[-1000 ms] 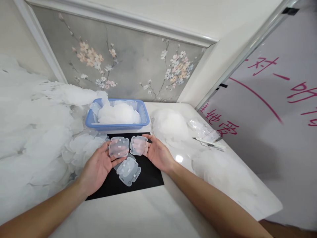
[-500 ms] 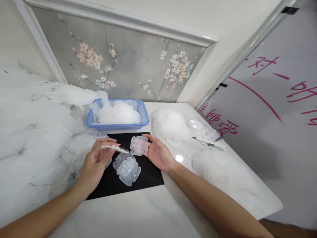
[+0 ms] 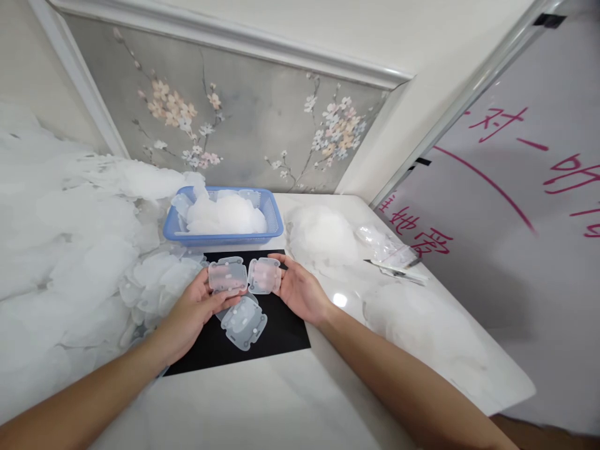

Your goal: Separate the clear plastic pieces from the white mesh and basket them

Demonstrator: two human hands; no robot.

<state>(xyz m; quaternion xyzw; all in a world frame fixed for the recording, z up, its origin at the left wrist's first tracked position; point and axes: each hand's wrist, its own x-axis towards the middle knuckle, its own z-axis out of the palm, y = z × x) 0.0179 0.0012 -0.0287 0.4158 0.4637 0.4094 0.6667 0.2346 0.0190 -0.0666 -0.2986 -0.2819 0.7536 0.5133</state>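
My left hand [image 3: 201, 306] grips a translucent plastic piece [image 3: 227, 275] with notched edges and small dots, its broad face turned toward me. Close beside it, my right hand [image 3: 300, 287] holds a similar translucent piece [image 3: 264, 276] by its right side, with fingers showing pink through the plastic. Below both hands, another clear notched piece [image 3: 244, 323] lies on a black mat [image 3: 285, 331], overlapping a further piece that is partly hidden by my left fingers.
Behind the mat stands a blue basket [image 3: 222, 239] filled with translucent pieces. A large heap of them [image 3: 60, 250] covers the left side. More piles [image 3: 323, 237] lie at right, near a clear bag [image 3: 382, 244] and a thin pen-like tool [image 3: 396, 272]. A whiteboard [image 3: 515, 281] borders the table.
The piece in my left hand has turned from edge-on to flat-facing and moved right, close to the other held piece. My right hand has stayed nearly still.
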